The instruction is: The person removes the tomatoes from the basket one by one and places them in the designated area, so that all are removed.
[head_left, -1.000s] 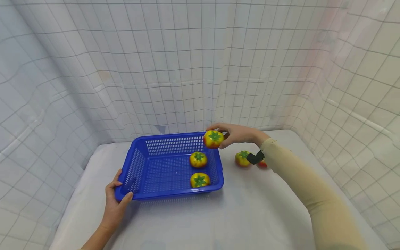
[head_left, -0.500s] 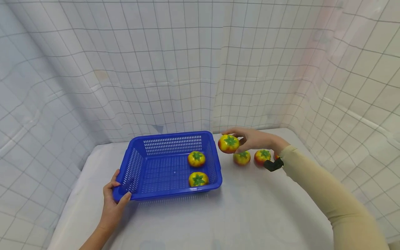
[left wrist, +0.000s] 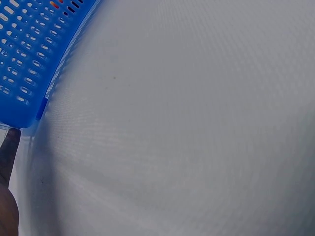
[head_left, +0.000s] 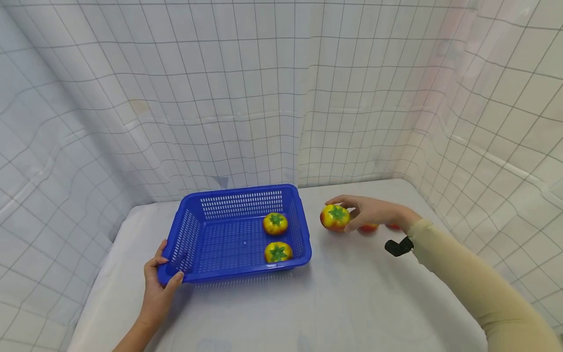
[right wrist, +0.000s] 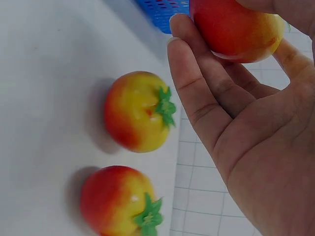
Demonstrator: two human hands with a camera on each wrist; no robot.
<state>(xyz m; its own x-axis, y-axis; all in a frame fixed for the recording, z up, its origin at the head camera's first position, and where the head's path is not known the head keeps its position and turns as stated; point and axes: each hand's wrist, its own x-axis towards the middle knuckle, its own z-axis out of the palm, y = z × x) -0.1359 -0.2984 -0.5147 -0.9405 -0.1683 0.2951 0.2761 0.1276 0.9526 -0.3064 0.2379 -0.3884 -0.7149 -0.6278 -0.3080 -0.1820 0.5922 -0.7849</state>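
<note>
My left hand (head_left: pixel 157 293) grips the front left corner of a blue plastic basket (head_left: pixel 206 277), thumb at the front rim and fingers along the left side. In the left wrist view the thumb touches the basket's corner. Right of the basket, my right hand (head_left: pixel 374 212) holds a red-and-yellow tomato (head_left: pixel 334 220) with a green star-shaped leaf between thumb and fingers. The right wrist view shows it held above the white table, with one tomato (right wrist: pixel 139 112) and another tomato (right wrist: pixel 115 201) lying below the hand. Two tomatoes, a back one (head_left: pixel 275 225) and a front one (head_left: pixel 278 253), sit inside the basket's right side.
Partly covered by my right hand, a tomato (head_left: pixel 368 228) and a farther one (head_left: pixel 394 227) lie on the table (head_left: pixel 352 293). White grid-patterned curtains (head_left: pixel 246 107) close off the back and both sides. A black piece (head_left: pixel 399 247) shows at my right wrist.
My right hand has carried the tomato from over the basket's right rim to the right and lower, in front of the tabletop tomatoes. The left hand keeps its grip on the basket.
</note>
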